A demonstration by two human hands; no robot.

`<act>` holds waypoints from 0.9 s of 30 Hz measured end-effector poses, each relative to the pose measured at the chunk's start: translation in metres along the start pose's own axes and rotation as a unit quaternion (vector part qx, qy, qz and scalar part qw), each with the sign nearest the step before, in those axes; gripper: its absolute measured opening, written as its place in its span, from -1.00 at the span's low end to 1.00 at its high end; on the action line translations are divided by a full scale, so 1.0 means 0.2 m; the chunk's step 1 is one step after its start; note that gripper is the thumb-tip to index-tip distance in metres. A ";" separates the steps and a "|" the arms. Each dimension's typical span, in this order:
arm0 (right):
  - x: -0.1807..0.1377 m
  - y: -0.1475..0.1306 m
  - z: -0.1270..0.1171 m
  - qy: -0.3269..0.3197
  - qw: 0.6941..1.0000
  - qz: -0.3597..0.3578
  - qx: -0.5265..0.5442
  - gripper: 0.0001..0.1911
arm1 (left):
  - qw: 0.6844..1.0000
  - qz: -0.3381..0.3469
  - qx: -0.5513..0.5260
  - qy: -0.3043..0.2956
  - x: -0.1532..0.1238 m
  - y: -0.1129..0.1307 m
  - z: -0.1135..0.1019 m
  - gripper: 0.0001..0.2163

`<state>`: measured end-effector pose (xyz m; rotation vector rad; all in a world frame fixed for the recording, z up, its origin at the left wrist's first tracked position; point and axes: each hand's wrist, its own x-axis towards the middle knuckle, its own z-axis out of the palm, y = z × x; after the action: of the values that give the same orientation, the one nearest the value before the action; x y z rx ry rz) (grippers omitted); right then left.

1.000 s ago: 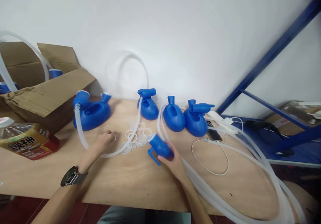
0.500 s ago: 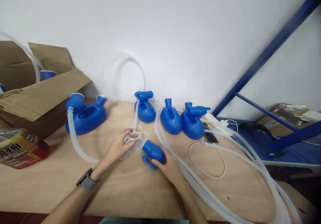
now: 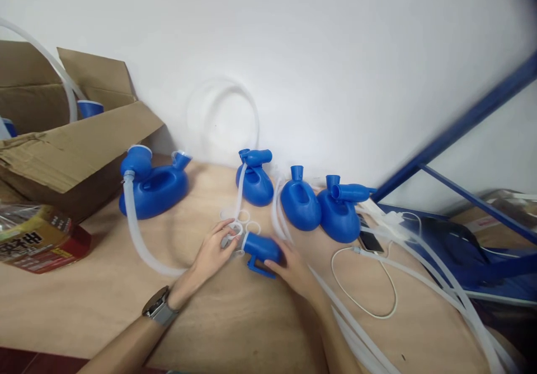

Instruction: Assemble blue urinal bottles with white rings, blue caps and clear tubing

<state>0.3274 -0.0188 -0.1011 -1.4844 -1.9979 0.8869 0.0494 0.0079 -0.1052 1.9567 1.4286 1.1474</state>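
Note:
My right hand [image 3: 296, 268] grips a small blue plastic fitting [image 3: 260, 249] with a handle-like tab, held just above the wooden table [image 3: 235, 318]. My left hand [image 3: 213, 252], a watch on its wrist, pinches a white plastic ring [image 3: 235, 232] against the open end of that fitting. More white rings [image 3: 242, 216] lie on the table just behind my fingers. A clear hose [image 3: 136, 234] curves from the big blue vessel [image 3: 153, 181] toward my left hand.
Three smaller blue vessels [image 3: 298, 203] stand along the wall. An open cardboard box [image 3: 62, 145] sits far left, with a packaged bottle [image 3: 36, 237] in front. Clear hoses [image 3: 423, 284], a phone [image 3: 369, 241] with a white cable and a blue metal rack [image 3: 474, 195] fill the right.
My left hand left the hose, reached right to the rings, and now holds one at the fitting's opening. My right hand kept the fitting. The view shifted slightly.

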 end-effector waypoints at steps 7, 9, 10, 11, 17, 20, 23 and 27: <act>0.06 -0.04 -0.07 -0.064 0.994 -0.054 -0.068 -0.24 | 0.999 0.031 0.006 0.037 0.00 -0.02 0.02 -0.81; 0.16 -0.08 -0.10 -0.069 0.988 -0.094 -0.101 -0.26 | 0.998 0.035 0.008 0.052 -0.01 -0.02 0.02 -0.82; 0.22 -0.11 -0.11 -0.062 0.987 -0.107 -0.106 -0.28 | 0.997 0.036 0.007 0.061 -0.01 -0.01 0.02 -0.82; 0.30 -0.14 -0.12 -0.040 0.988 -0.110 -0.102 -0.31 | 0.997 0.036 0.006 0.071 -0.01 -0.01 0.02 -0.82; 0.93 -0.24 -0.04 0.163 0.983 -0.021 -0.079 -0.24 | 0.993 0.033 -0.018 0.116 -0.03 0.01 0.02 -0.85; 1.14 -0.21 0.02 0.185 0.978 0.019 -0.096 -0.13 | 0.990 0.028 -0.025 0.133 -0.02 0.01 0.02 -0.82; 1.21 -0.15 0.03 0.186 0.976 0.025 -0.109 -0.15 | 0.988 0.025 -0.029 0.150 -0.01 0.00 0.02 -0.79; 1.18 -0.07 0.00 0.178 0.977 0.008 -0.114 -0.22 | 0.987 0.010 -0.048 0.154 -0.01 0.01 0.02 -0.81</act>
<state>0.2515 0.2050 -0.0893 -1.6507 -1.8640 0.3691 0.0534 0.0065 -0.1065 1.7882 1.4737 1.5508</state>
